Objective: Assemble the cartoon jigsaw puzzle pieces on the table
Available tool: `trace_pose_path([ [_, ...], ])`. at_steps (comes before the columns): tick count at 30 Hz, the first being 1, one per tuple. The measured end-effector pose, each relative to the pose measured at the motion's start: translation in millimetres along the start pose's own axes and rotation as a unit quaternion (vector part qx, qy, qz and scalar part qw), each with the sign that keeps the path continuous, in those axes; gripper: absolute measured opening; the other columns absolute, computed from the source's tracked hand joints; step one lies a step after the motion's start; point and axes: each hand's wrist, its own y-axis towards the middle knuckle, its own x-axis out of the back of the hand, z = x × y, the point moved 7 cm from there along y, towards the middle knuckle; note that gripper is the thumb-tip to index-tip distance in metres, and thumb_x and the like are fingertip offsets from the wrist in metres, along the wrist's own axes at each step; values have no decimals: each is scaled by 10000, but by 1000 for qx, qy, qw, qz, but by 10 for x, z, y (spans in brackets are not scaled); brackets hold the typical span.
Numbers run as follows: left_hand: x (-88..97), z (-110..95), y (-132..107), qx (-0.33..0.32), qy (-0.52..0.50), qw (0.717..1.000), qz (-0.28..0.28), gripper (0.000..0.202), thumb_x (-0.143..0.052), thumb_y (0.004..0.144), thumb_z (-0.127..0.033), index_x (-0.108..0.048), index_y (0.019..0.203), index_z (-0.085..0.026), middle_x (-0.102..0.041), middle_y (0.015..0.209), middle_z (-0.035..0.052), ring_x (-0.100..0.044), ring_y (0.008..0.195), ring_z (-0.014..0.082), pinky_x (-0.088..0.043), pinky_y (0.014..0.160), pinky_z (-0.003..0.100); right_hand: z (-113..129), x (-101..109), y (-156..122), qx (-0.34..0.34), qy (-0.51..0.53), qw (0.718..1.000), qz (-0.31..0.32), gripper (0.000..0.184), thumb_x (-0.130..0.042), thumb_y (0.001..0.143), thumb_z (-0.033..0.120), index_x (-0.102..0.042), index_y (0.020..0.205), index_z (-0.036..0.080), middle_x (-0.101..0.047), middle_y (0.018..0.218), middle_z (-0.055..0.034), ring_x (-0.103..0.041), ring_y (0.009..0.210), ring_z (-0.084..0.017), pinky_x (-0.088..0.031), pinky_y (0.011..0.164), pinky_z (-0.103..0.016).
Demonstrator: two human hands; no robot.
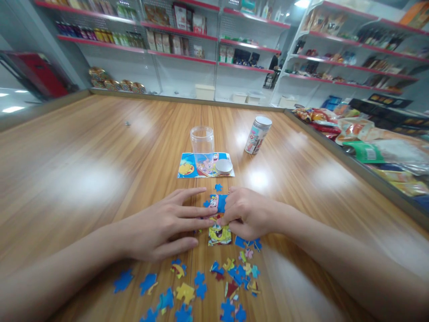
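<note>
A partly joined jigsaw puzzle point(218, 235) with a yellow cartoon character lies flat on the wooden table, with a blue section point(221, 202) at its top. From the left, my left hand point(167, 223) stretches over the table with its fingers spread, two fingertips touching the puzzle's left edge. My right hand point(248, 212) is curled closed over the puzzle's upper right, its fingertips on the pieces. Whatever it may pinch is hidden. One loose blue piece point(218, 187) lies just beyond. Nearer me are scattered puzzle pieces point(185, 293), mostly blue and yellow.
Beyond the hands lies a picture sheet point(186, 165) bearing a clear jar point(202, 141) and a silver lid point(224, 167). A printed can point(258, 135) stands right of it. Packaged goods point(375, 151) lie past the right table edge. Stocked shelves point(181, 33) line the back; a person point(275, 61) is far off.
</note>
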Motion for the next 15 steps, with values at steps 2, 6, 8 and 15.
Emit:
trace_pose_path([
  [2,7,-4,6,-6,9,1000,-1,563,-557,961,-309,-434,1506,-239,-422,1559,-10,-189,1530,295,-180,1265,517,1,-5,-5,-3,3,1000,9,226,-515,745,104,-717,677,179,-675,611,-20,-540,579,-129,-388,639,-296],
  [6,41,-16,29,-12,4,1000,-15,481,-558,962,-289,-524,1434,-201,-478,1522,15,-287,1496,285,-166,1271,501,-7,-11,-15,-1,11,1000,2,231,-507,731,94,-720,698,178,-666,614,-19,-539,584,-131,-392,630,-285],
  [8,61,-22,44,-13,-8,1000,-26,451,-574,952,-266,-562,1397,-188,-527,1481,44,-357,1462,293,-198,1260,517,-11,-14,-16,3,11,1000,-10,233,-498,728,86,-711,696,174,-648,599,-16,-530,576,-130,-383,611,-280],
  [15,121,-42,65,-13,-38,997,-61,387,-607,931,-214,-633,1314,-174,-652,1334,90,-482,1379,299,-257,1241,539,-36,-43,-23,2,21,999,-44,218,-491,737,76,-682,711,177,-635,612,-5,-519,563,-125,-371,601,-283],
])
